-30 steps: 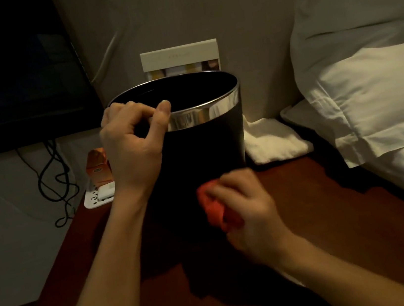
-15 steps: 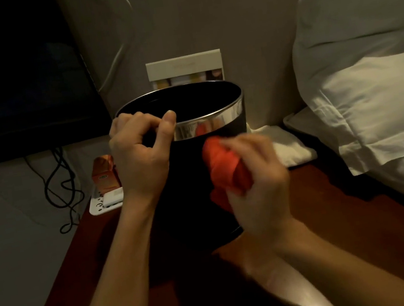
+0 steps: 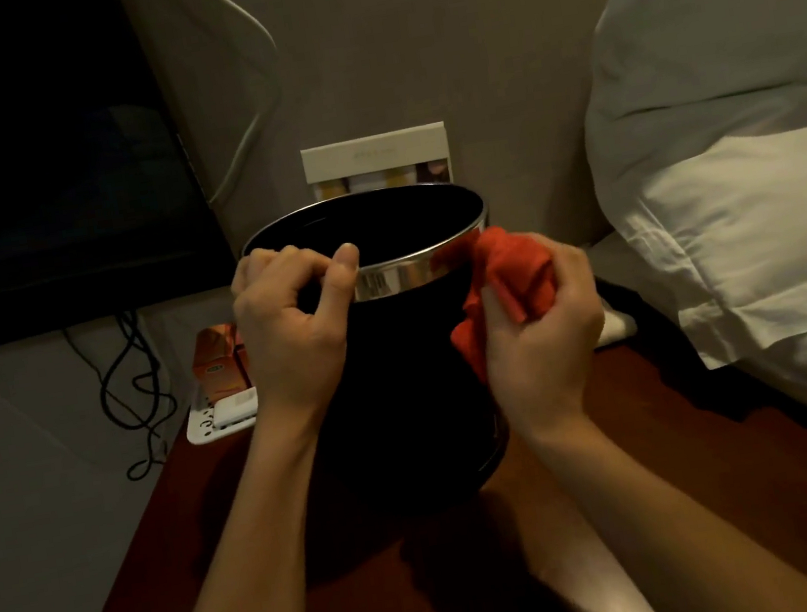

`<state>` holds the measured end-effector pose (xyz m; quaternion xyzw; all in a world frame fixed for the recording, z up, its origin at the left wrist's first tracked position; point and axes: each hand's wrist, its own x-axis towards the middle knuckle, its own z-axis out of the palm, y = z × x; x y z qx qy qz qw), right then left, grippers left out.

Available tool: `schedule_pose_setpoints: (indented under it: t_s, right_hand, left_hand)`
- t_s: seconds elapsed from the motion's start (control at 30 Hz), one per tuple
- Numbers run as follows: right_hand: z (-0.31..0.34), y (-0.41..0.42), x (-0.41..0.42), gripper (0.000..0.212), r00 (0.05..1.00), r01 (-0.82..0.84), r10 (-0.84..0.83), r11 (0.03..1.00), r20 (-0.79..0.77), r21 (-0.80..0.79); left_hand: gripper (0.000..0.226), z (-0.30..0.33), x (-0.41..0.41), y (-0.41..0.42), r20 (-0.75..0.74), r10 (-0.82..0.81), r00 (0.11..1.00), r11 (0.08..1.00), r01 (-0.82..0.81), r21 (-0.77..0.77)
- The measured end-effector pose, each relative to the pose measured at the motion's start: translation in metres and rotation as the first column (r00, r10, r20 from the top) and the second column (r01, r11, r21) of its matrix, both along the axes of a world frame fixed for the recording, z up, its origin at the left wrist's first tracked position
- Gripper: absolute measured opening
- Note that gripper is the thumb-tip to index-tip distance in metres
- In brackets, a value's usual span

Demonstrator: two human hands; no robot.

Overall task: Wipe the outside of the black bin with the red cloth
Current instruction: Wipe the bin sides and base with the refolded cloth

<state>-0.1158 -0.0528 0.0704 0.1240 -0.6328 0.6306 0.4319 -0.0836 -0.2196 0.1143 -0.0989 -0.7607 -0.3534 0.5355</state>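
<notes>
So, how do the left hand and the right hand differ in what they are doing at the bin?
The left hand grips the shiny rim of the black bin on its left side; the right hand is at the bin's right side, just below the rim. The left hand holds only the bin; the right hand's grip is on the bunched red cloth, pressed against the bin's wall. Both have curled fingers and reach in from below.

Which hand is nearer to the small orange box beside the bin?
The left hand. It grips the black bin's rim just right of the orange box. The right hand, holding the red cloth, is on the bin's far side from it.
</notes>
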Motion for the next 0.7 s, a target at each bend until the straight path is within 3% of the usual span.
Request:
schedule_pose_setpoints:
  t_s: [0.17,0.3,0.37,0.47,0.53,0.6,0.7]
  right_hand:
    - [-0.012,-0.018,0.024,0.04,0.935,0.057,0.104,0.899,-0.338,0.433]
    - [0.005,-0.003,0.01,0.04,0.965,0.093,-0.019,0.958,-0.262,0.273]
    - [-0.008,-0.009,0.013,0.039,0.957,0.12,-0.024,0.94,-0.289,0.319]
    - [-0.059,-0.019,0.022,0.029,0.901,0.146,0.16,0.762,-0.403,0.631]
    - [-0.074,-0.014,0.025,0.028,0.882,0.153,0.235,0.676,-0.408,0.72]
    - [-0.062,-0.009,0.023,0.028,0.889,0.131,0.229,0.703,-0.397,0.699]
    - [-0.016,-0.006,0.016,0.03,0.914,0.167,0.057,0.85,-0.402,0.499]
  left_hand:
    - [0.029,0.002,0.0,0.002,0.0,0.027,1.0,1.0,-0.027,0.008]
    - [0.03,0.0,-0.001,0.001,-0.013,0.01,1.0,1.0,-0.01,0.01]
    - [0.031,0.001,-0.001,0.002,-0.02,0.028,0.999,1.0,-0.028,0.012]
    - [0.033,0.001,-0.002,0.002,-0.038,0.032,0.999,0.999,-0.032,0.003]
    - [0.033,0.001,-0.002,0.001,-0.037,0.019,0.999,1.0,-0.02,-0.002]
    - [0.033,0.001,-0.001,0.001,-0.028,0.02,0.999,1.0,-0.02,0.005]
    - [0.031,0.001,-0.002,0.001,-0.035,0.015,0.999,1.0,-0.014,0.013]
